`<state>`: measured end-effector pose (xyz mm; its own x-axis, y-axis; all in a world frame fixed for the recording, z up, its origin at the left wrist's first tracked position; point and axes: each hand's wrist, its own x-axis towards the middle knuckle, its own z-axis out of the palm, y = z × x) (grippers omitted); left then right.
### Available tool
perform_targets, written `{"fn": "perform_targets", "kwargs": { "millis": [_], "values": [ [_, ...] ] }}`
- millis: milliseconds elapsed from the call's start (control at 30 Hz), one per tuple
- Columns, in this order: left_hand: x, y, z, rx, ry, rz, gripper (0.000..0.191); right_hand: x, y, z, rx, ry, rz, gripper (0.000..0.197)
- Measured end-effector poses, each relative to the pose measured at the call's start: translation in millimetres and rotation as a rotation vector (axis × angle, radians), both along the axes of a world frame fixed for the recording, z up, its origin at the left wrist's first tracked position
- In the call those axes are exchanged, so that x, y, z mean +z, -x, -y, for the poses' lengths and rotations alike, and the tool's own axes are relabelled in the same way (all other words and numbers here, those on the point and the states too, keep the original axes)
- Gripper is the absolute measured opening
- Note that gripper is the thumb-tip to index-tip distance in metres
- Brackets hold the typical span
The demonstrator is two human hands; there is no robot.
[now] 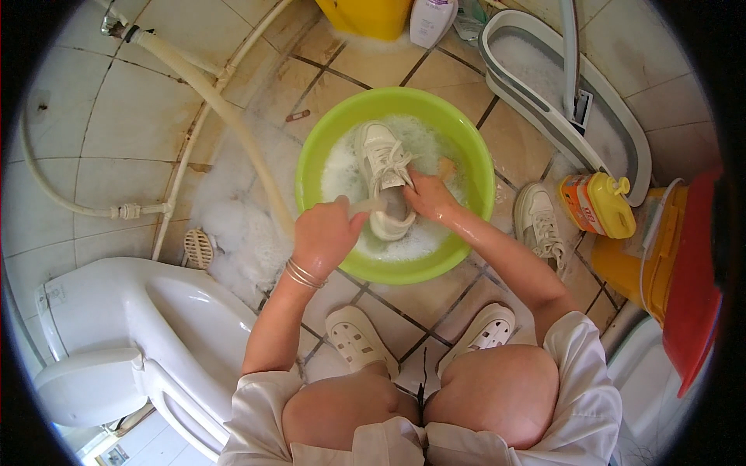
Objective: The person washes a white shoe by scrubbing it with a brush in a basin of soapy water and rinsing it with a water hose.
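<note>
A green plastic basin (482,192) of sudsy water stands on the floor before me. In it lies a white lace-up sneaker (376,140), toe pointing away from me. My right hand (432,197) grips the sneaker's side near the ankle opening. My left hand (327,233), with thin bangles at the wrist, is closed on a pale handle (367,205) whose far end reaches into the sneaker's opening; that end is hidden. A small orange-tan object (447,169) shows in the suds beyond my right hand. A second white sneaker (539,221) rests on the tiles right of the basin.
A toilet (192,314) is at the left, near a hose (233,122) and a floor drain cover (199,249). To the right are a yellow bottle (594,205), a grey-white mop bucket (632,140) and a yellow bucket (653,256). Behind the basin stands a white bottle (431,23). Foam covers floor tiles at left.
</note>
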<state>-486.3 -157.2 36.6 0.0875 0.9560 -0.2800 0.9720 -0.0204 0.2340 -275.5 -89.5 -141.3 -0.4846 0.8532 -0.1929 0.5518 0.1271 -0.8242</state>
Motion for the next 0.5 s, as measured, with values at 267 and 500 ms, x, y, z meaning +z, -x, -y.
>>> {"fn": "perform_targets", "kwargs": {
  "millis": [267,500],
  "values": [
    [-5.2,-13.8,-8.9,0.028,-0.138,0.068,0.036,14.0,7.7,18.3,0.124,-0.016,-0.05,0.079],
    [-81.0,-29.7,-8.6,0.024,-0.174,-0.056,0.043,40.0,12.3,10.3,0.237,0.088,0.057,0.072]
  ]
}}
